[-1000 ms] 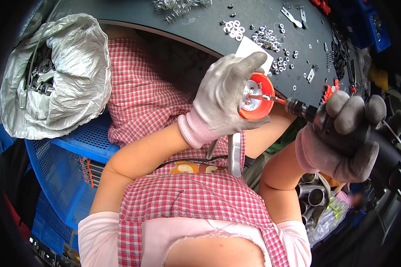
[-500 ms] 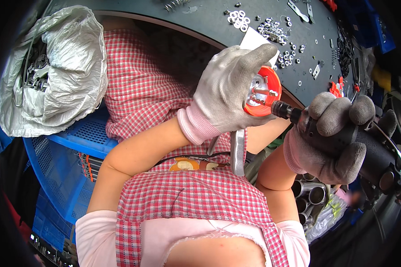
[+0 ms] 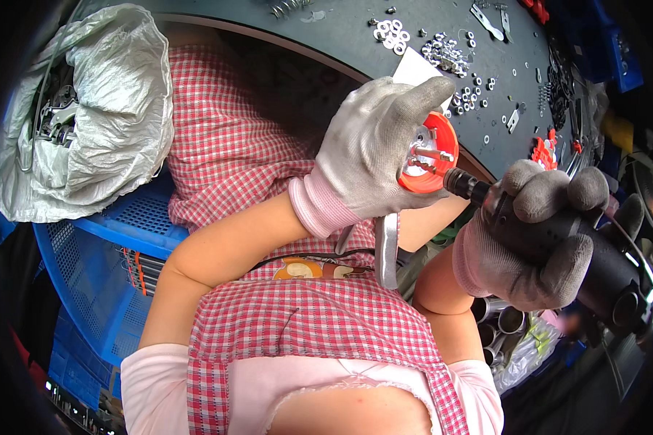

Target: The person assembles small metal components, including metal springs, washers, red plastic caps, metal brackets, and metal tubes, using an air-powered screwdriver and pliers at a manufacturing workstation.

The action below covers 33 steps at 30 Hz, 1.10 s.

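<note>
My left hand (image 3: 374,148), in a grey-white glove, is closed around a round part with an orange rim (image 3: 448,145). Inside the rim show bare metal and a metal post (image 3: 434,154). Two grey metal bars, one of them a flat strip (image 3: 387,254), hang below this hand; whether they join the round part is hidden. In my gloved right hand (image 3: 533,254) is a black power screwdriver (image 3: 609,264), gripped around its body. Its dark chuck (image 3: 466,184) points at the orange rim, and a thin bit reaches inside; what the bit touches cannot be made out.
On the dark table (image 3: 341,32) lie white washers (image 3: 390,35), small metal nuts (image 3: 442,56), a white paper (image 3: 412,67) and metal plates (image 3: 488,22). A pale sack (image 3: 116,109) of metal parts rests on a blue crate (image 3: 72,283) at left. Metal tubes (image 3: 497,322) stand at lower right.
The round part and the power screwdriver have shifted down very slightly. My right hand has moved a little to the left and down. Both grips look the same.
</note>
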Each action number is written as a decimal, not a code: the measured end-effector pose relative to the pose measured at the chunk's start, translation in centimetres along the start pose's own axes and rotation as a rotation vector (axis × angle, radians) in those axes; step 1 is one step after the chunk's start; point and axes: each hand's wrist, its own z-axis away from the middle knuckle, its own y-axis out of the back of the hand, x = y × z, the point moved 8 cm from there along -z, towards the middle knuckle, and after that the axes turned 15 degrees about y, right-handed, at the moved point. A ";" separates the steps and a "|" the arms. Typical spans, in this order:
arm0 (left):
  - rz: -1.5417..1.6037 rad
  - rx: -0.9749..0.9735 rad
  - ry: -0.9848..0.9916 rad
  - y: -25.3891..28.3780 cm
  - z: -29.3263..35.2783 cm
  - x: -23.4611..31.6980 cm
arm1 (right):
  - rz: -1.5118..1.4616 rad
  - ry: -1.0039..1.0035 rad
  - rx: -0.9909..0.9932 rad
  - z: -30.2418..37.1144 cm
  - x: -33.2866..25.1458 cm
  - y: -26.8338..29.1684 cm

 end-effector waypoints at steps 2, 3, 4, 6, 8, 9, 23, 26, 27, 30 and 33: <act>0.005 -0.009 0.002 -0.1 0.0 0.2 | 0.061 0.021 0.021 0.7 -0.7 0.2; -0.010 0.007 -0.005 -0.1 0.0 0.3 | 0.118 0.041 0.044 0.9 -1.0 0.4; -0.025 0.023 -0.012 0.0 0.0 0.4 | 0.119 0.042 0.042 0.9 -1.1 0.2; -0.015 0.012 -0.009 0.0 0.1 0.4 | 0.141 0.048 0.062 1.0 -1.2 -0.1; -0.012 0.001 0.006 0.0 0.1 0.1 | 0.156 0.043 0.086 1.1 -1.0 -0.4; -0.015 -0.001 0.009 0.1 0.1 0.1 | 0.162 0.040 0.099 1.2 -0.9 -0.6; -0.005 0.022 0.020 0.2 0.2 0.3 | 0.089 -0.063 -0.016 0.0 1.6 0.1; -0.053 0.008 0.030 -0.2 0.0 0.1 | 0.185 -0.123 -0.029 0.1 2.0 0.3; 0.004 0.033 0.031 -0.4 0.1 0.0 | 0.217 -0.144 -0.033 0.1 2.0 0.3; 0.043 0.041 0.063 -0.2 0.2 -0.3 | 0.468 -0.107 0.047 0.5 1.4 -0.1; 0.055 0.007 0.091 -0.3 0.4 -0.6 | 0.507 -0.059 0.240 1.2 0.7 2.0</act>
